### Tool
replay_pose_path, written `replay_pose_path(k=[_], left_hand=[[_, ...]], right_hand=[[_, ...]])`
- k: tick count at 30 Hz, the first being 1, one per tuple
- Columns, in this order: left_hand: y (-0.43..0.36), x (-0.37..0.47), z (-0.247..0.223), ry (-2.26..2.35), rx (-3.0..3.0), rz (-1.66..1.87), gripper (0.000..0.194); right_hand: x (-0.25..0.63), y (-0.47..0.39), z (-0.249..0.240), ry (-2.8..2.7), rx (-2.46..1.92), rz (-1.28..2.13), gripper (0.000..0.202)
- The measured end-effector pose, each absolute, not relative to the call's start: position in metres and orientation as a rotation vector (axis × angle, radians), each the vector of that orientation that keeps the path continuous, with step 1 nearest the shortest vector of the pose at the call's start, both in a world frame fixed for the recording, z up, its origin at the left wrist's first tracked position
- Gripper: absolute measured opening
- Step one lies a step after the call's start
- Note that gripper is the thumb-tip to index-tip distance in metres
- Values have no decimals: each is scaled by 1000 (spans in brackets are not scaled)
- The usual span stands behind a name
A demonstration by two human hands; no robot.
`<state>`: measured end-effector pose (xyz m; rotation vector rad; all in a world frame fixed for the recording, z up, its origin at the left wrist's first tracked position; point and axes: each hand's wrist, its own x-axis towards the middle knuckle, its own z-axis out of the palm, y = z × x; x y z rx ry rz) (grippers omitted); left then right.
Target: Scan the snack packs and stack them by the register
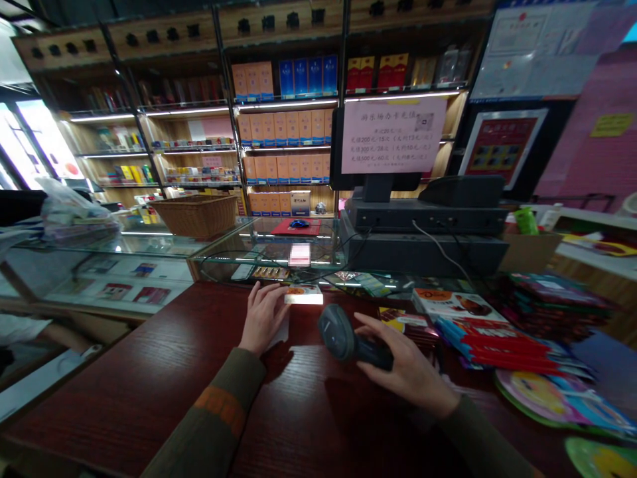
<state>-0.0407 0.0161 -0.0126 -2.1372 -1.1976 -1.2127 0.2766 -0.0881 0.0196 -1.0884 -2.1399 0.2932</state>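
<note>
My left hand (263,317) is at the counter's far side, fingers curled at the left end of a small white-and-orange box (304,296). Bright light falls on the box's near side. A piece of white paper shows partly under this hand. My right hand (405,365) is wrapped round the handle of a dark handheld barcode scanner (337,333). The scanner's head points left, just short of the box, and is held above the dark red wooden counter (288,425).
Chocolate boxes (455,305), red-and-blue snack packets (512,342) and colourful round packages (542,395) lie on the right. Behind stand a cash register (423,222), glass showcases (164,239) and a wicker basket (196,216). Another person's arm (64,335) is at the left.
</note>
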Motion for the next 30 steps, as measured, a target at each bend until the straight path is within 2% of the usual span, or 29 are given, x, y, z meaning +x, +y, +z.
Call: replay_pose_path(k=[21, 30], left_hand=[[15, -47, -11, -1193, -2169, -1118, 35], [17, -65, -16, -1298, -2157, -1112, 29]], right_hand=[[271, -99, 10, -2451, -1212, 429, 74], [273, -100, 9, -2472, -1256, 504, 74]])
